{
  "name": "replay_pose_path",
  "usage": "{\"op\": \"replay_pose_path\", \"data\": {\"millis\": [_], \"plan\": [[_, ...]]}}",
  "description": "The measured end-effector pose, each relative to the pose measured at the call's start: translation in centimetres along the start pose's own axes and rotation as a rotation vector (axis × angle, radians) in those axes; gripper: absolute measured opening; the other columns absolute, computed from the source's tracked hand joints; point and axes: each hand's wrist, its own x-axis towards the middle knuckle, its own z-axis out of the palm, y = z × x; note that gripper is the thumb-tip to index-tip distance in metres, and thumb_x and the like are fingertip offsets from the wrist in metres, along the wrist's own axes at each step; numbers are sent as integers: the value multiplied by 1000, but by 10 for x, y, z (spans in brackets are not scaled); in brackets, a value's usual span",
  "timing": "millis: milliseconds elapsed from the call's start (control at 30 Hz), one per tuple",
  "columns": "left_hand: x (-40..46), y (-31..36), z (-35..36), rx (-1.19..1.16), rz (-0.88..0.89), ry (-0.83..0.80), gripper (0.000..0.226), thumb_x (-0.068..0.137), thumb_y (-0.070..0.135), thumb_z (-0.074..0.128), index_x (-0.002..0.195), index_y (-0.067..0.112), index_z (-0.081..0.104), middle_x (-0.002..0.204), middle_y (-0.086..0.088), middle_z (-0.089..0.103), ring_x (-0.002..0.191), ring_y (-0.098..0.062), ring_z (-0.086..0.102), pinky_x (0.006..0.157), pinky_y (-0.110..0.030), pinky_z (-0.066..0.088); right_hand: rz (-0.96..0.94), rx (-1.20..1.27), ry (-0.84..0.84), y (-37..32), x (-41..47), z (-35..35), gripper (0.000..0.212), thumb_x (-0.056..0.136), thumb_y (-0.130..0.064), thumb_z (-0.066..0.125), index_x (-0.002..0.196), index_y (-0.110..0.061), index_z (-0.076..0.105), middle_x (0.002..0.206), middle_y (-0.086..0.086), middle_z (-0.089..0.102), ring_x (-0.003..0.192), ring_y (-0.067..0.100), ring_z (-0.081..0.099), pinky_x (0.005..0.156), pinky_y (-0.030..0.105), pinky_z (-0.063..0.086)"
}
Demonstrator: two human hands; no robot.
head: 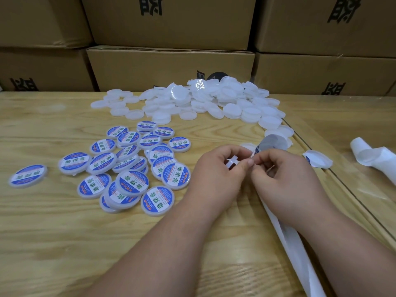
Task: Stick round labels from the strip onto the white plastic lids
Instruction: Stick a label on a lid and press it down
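My left hand [218, 172] is closed around a white plastic lid [232, 162], held on edge, mostly hidden by the fingers. My right hand [285, 176] meets it thumb to thumb and pinches the label strip [265, 144], which curls up behind my fingers with a blue-edged round label showing. The strip's white backing [291, 247] trails down under my right forearm. A heap of bare white lids [192, 101] lies at the back of the table. Several lids with blue labels [132, 166] are spread at the left.
The wooden table [64, 232] has a raised seam [342, 181] running diagonally at the right. Crumpled used backing [375, 159] and a loose label piece [318, 159] lie beyond it. Stacked cardboard boxes [171, 67] wall off the back.
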Motion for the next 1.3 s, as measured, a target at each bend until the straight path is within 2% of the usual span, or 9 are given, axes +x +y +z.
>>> {"op": "replay_pose_path", "data": {"millis": [100,233,433,600,667,800,1033,1167,1300], "plan": [[2,-1,0,20,16,15,12,87,23,76,86,35,73,88,20,72,81,4,65,63,-6,46,8,8,-5,1,1,0,16,90,-23,64,78,-32,68,55,-24,60,48,-2,53,46,9,39],[2,-3,3,11,3,47,13,88,22,72,90,36,71,89,22,72,81,2,66,69,-15,52,-1,32,-11,1,1,0,14,87,-22,62,78,-32,67,59,-13,63,47,1,51,46,12,40],[3,-1,-1,-143,19,198,28,85,9,57,89,36,66,70,18,63,53,-2,50,46,-15,40,53,54,18,-2,2,-1,5,76,-32,56,81,-32,58,54,-12,54,46,3,48,43,20,35],[4,1,-5,-239,-53,297,30,84,11,49,84,33,68,75,22,64,61,-5,53,52,-20,45,129,117,60,-3,2,-3,15,73,-34,53,86,-37,51,52,-14,53,48,2,51,52,28,35],[3,2,-5,-269,-85,278,28,80,15,49,79,31,71,77,22,67,61,-6,55,55,-25,48,97,147,82,-4,1,-4,17,74,-32,56,88,-41,50,55,-12,52,50,4,50,53,29,38],[2,5,-4,-272,-107,211,29,68,23,47,69,36,73,71,19,67,59,-8,53,56,-25,46,-98,80,84,-5,1,-5,29,84,-11,61,89,-40,56,69,-12,51,60,9,50,54,16,39],[1,4,-4,-290,-93,164,27,68,23,48,67,33,73,69,12,65,63,-11,53,60,-26,45,-183,38,132,-7,1,-2,23,83,-14,72,84,-36,65,77,-13,50,68,3,52,62,7,37],[1,7,-6,-382,-68,120,24,73,24,50,79,26,73,71,1,63,61,-13,54,58,-28,43,-165,27,169,-7,1,-1,20,82,-18,72,79,-36,64,75,-13,50,68,4,52,61,7,38],[1,9,-12,-590,-35,102,32,73,23,39,95,26,61,84,-16,65,58,-27,59,42,-25,34,-42,190,211,-8,1,-1,15,84,-22,71,75,-33,66,64,-14,54,53,5,49,52,10,39]]}}
